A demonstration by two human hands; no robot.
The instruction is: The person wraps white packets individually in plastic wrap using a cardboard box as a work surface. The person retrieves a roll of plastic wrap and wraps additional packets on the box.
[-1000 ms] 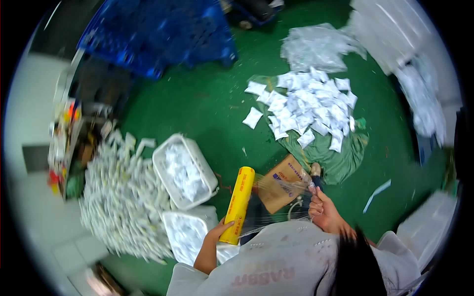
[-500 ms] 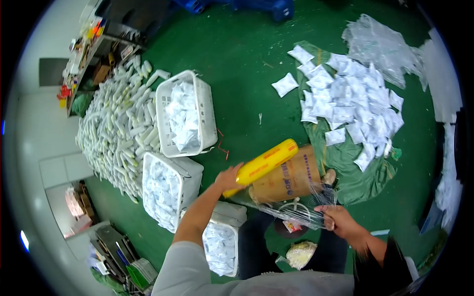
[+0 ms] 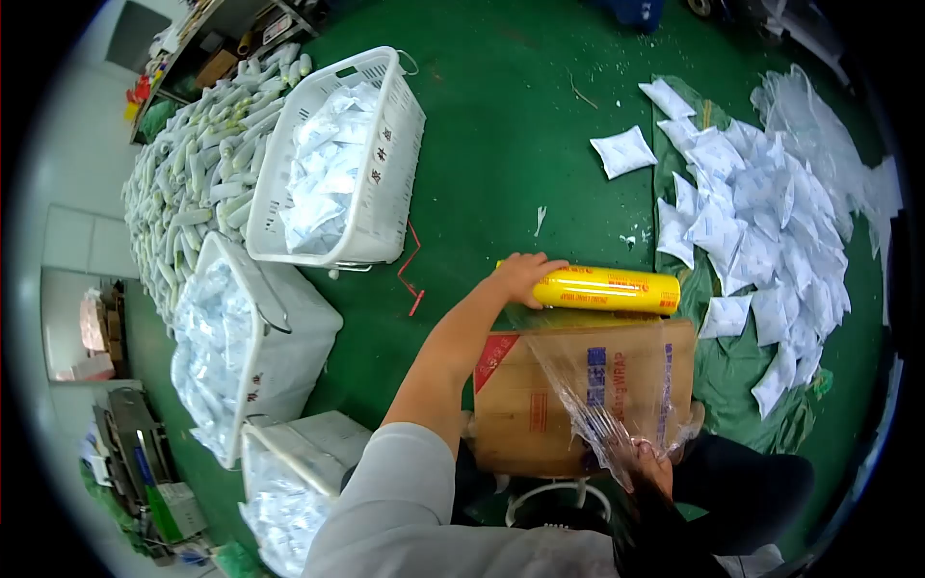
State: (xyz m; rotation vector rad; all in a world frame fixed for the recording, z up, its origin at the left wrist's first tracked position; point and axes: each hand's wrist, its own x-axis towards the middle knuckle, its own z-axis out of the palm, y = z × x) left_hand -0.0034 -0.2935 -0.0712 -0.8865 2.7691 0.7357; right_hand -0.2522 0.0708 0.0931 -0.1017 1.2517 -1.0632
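My left hand (image 3: 527, 279) is closed around the left end of a yellow roll of cling film (image 3: 612, 289). The roll lies roughly level along the far edge of a brown cardboard box (image 3: 540, 395). From the roll, clear cling film (image 3: 583, 380) stretches across the top of the box towards me. Its bunched end is pinched in my right hand (image 3: 653, 469), near the box's close right corner. Part of that hand is hidden by dark hair or cloth in front of it.
White packets (image 3: 771, 212) are heaped on a green sheet (image 3: 723, 371) at right. White baskets (image 3: 395, 183) with similar packets stand at left. Behind them lies a pile of pale, net-wrapped long pieces (image 3: 193, 193). A red strip (image 3: 411, 275) lies on the green floor.
The yellow roll has swung from a slant to nearly level at the box's far edge. My right hand has come left and down, drawing film over the box. The view has shifted closer.
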